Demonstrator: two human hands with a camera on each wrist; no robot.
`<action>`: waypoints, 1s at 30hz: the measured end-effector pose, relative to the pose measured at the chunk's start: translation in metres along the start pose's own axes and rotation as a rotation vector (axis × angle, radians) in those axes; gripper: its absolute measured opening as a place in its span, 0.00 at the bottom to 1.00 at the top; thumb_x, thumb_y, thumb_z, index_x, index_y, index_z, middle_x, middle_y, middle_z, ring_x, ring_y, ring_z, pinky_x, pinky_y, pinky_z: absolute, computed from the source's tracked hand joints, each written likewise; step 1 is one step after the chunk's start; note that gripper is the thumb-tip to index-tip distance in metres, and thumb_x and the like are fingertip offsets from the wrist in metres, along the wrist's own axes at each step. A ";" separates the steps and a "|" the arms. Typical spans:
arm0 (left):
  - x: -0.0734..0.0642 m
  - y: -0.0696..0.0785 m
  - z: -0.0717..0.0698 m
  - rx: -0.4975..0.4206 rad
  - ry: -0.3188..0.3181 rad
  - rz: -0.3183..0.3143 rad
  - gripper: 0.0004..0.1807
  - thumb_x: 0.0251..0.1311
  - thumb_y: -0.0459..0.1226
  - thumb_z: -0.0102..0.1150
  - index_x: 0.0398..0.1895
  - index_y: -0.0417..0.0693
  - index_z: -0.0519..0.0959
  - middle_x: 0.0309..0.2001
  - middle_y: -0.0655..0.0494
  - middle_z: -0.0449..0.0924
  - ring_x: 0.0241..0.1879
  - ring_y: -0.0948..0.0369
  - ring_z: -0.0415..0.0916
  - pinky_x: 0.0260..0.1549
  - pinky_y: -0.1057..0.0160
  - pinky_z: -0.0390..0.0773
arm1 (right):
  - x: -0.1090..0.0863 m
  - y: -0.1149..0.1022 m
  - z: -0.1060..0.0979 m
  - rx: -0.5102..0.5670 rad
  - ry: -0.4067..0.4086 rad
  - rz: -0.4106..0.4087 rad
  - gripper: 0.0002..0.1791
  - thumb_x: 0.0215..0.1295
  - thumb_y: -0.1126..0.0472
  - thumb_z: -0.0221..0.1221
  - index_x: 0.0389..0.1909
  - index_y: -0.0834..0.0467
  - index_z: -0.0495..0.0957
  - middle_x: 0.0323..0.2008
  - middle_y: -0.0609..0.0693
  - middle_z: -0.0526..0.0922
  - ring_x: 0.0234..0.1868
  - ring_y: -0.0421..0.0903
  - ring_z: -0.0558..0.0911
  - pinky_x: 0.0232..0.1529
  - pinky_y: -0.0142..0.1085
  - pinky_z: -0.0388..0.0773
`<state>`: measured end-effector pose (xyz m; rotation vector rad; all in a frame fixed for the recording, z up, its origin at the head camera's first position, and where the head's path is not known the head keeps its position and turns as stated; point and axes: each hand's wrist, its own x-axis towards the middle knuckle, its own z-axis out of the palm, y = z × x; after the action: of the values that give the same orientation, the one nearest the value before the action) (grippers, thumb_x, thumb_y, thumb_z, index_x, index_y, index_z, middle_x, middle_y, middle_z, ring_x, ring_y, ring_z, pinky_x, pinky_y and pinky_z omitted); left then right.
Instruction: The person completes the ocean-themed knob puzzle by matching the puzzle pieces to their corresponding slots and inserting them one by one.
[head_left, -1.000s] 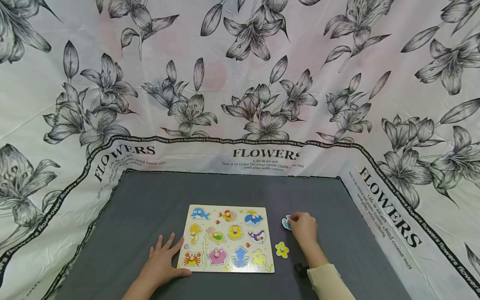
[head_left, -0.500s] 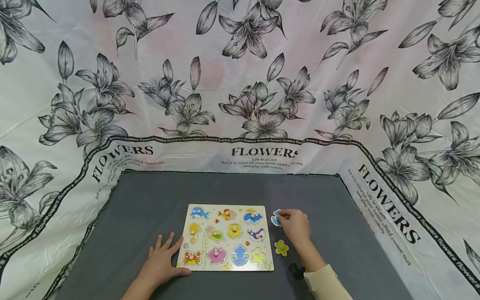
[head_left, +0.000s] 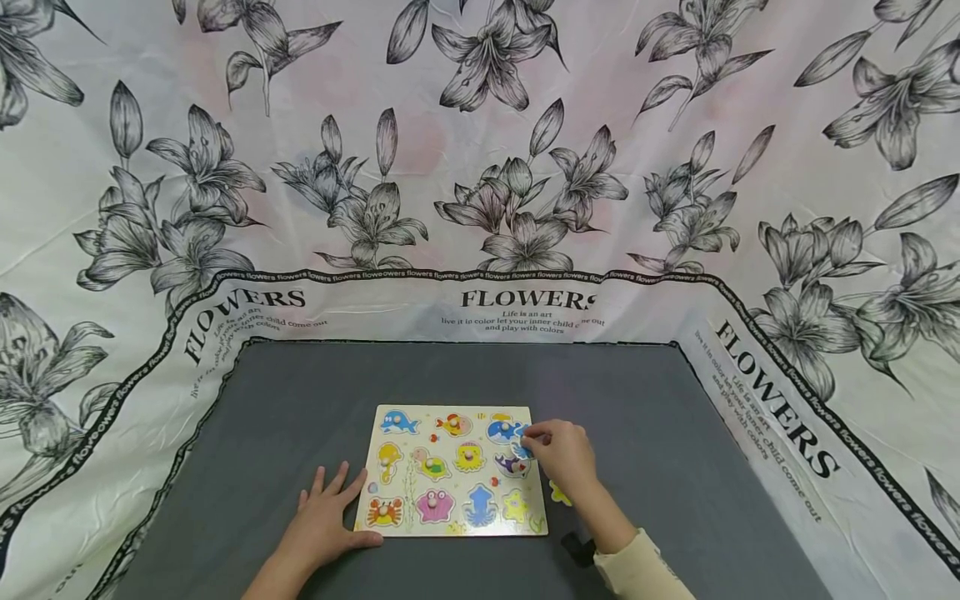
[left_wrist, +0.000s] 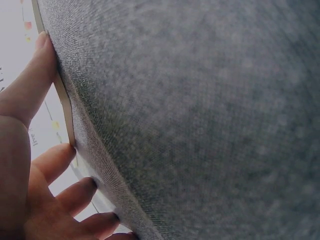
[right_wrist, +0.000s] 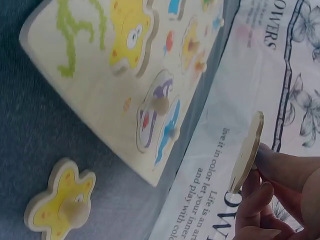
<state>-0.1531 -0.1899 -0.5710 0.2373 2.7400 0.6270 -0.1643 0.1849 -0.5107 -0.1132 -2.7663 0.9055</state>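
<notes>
A cream peg-puzzle board (head_left: pixel 427 417) lies flat, filled with knobbed sea-animal pieces. Its blue squid shape (head_left: pixel 480 507) and yellow star shape (head_left: pixel 515 506) show no knob. My left hand (head_left: pixel 318 521) spreads its fingers at the board's left side, thumb at the near corner; the left wrist view has thumb and a fingertip against the edge. My right hand (head_left: pixel 564 458) pinches a blue puzzle piece (head_left: pixel 523 443) above the board's right part, overlapping the whale and purple fish. In the right wrist view that puzzle piece (right_wrist: pixel 247 155) is tilted, its pale back showing.
A yellow star piece (head_left: pixel 559 493) with a knob lies on the dark grey cloth right of the board, partly behind my right wrist. A black strap (head_left: pixel 577 550) hangs by the right sleeve. White floral fabric (head_left: pixel 405 317) rises behind the table.
My right hand has moved left with the blue puzzle piece, from the cloth beside the board to over its right edge. My left hand stays in place at the board.
</notes>
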 end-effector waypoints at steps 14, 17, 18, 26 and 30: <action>0.002 0.003 0.002 0.016 0.018 0.018 0.65 0.31 0.70 0.74 0.76 0.52 0.66 0.77 0.35 0.55 0.76 0.28 0.38 0.66 0.23 0.48 | -0.014 -0.008 0.018 0.001 -0.125 -0.017 0.03 0.56 0.57 0.74 0.31 0.49 0.90 0.30 0.41 0.87 0.28 0.37 0.77 0.27 0.33 0.73; 0.002 0.003 0.002 0.016 0.027 0.020 0.64 0.31 0.69 0.75 0.76 0.51 0.66 0.77 0.35 0.55 0.76 0.27 0.39 0.66 0.23 0.49 | -0.016 -0.010 0.023 0.001 -0.152 -0.038 0.03 0.57 0.56 0.74 0.31 0.48 0.90 0.29 0.40 0.87 0.27 0.37 0.75 0.28 0.33 0.71; 0.001 0.003 0.001 0.015 0.028 0.020 0.64 0.31 0.69 0.75 0.76 0.52 0.66 0.77 0.35 0.55 0.76 0.28 0.39 0.66 0.23 0.49 | -0.018 -0.011 0.024 0.001 -0.159 -0.047 0.03 0.56 0.56 0.74 0.30 0.48 0.90 0.29 0.40 0.87 0.27 0.36 0.75 0.28 0.32 0.71; -0.001 0.002 0.000 0.026 0.031 0.027 0.65 0.32 0.70 0.74 0.76 0.52 0.65 0.77 0.35 0.54 0.76 0.28 0.39 0.66 0.23 0.49 | -0.029 -0.017 0.036 0.021 -0.216 -0.109 0.03 0.55 0.57 0.75 0.28 0.48 0.90 0.26 0.38 0.84 0.24 0.35 0.71 0.25 0.29 0.67; -0.002 0.001 0.000 0.025 0.030 0.026 0.65 0.32 0.69 0.75 0.76 0.51 0.65 0.77 0.35 0.54 0.76 0.27 0.39 0.66 0.23 0.49 | -0.034 -0.017 0.043 0.018 -0.248 -0.134 0.03 0.54 0.57 0.75 0.28 0.49 0.89 0.23 0.36 0.82 0.23 0.34 0.71 0.24 0.29 0.67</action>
<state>-0.1509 -0.1897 -0.5695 0.2721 2.7787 0.6089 -0.1417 0.1411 -0.5410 0.1986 -2.9457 0.9682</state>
